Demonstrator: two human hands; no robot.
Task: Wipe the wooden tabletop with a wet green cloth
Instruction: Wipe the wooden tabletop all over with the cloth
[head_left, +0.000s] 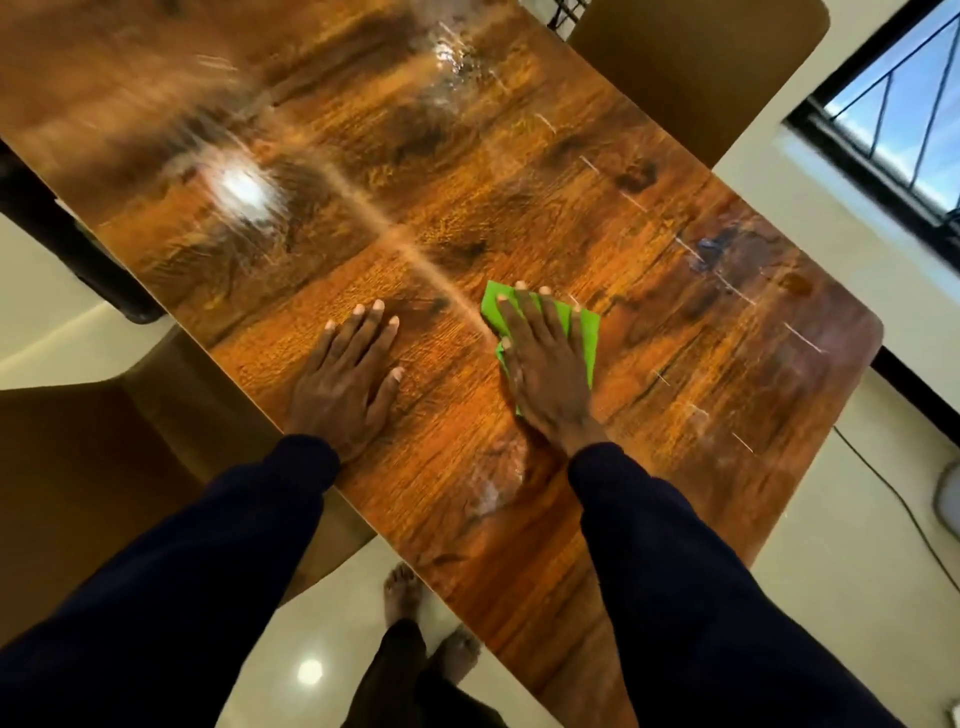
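A: At nine o'clock a brown chair (78, 467) is seen, tucked beside the table's left edge, and a dark bar is caught above it at ten o'clock.

B: And the tabletop (467, 182) is laid diagonally across the view, glossy, with a bright glare patch picked up toward eleven o'clock and wet streaks noted near twelve.

A: Now the left hand (345, 384) is found just left of centre. It is pressed flat on the bare wood, palm down, fingers spread and pointed toward twelve o'clock. Nothing is held by it.

B: Dark sleeves are worn on both arms. At six o'clock, bare feet (426, 629) are glimpsed on the pale floor below the table's near edge.

A: Just right of centre, the cloth (584, 332) is spotted, bright green, lying flat on the wood. It is pinned under the right hand (545, 369).

B: That hand is also opened flat, fingers stretched over the cloth, green being shown at one o'clock and along its right side. No curled grip is seen; the cloth is pressed down, not clutched.

A: Faint white streaks are marked on the wood toward three o'clock. A second chair (701, 78) is placed at one o'clock, and a barred window (898, 114) is framed at two.
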